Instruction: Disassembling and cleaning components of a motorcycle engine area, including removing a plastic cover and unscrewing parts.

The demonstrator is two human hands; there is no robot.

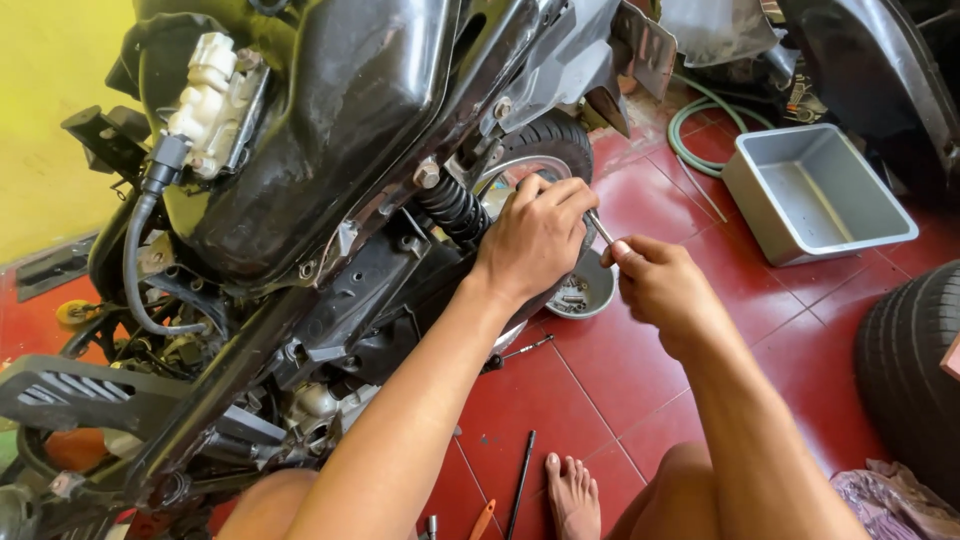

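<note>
A stripped black scooter (pixel 330 130) stands in front of me with its body panels off. My left hand (pixel 535 235) rests against the rear wheel (pixel 550 145), just right of the black coil shock absorber (pixel 452 208), fingers curled around something I cannot make out. My right hand (pixel 660 285) is closed on a thin metal tool (pixel 600 227) whose shaft points up-left to my left hand's fingers. Under both hands a small metal bowl (pixel 590 290) with several bolts sits on the red tiled floor (pixel 600 390).
A grey plastic tub (pixel 815 190) lies at the right, a green hose (pixel 700 130) behind it. A car tyre (pixel 915 370) is at the right edge. A long rod (pixel 521 480), an orange-handled tool (pixel 482 520) and my bare foot (pixel 572 495) are on the floor below.
</note>
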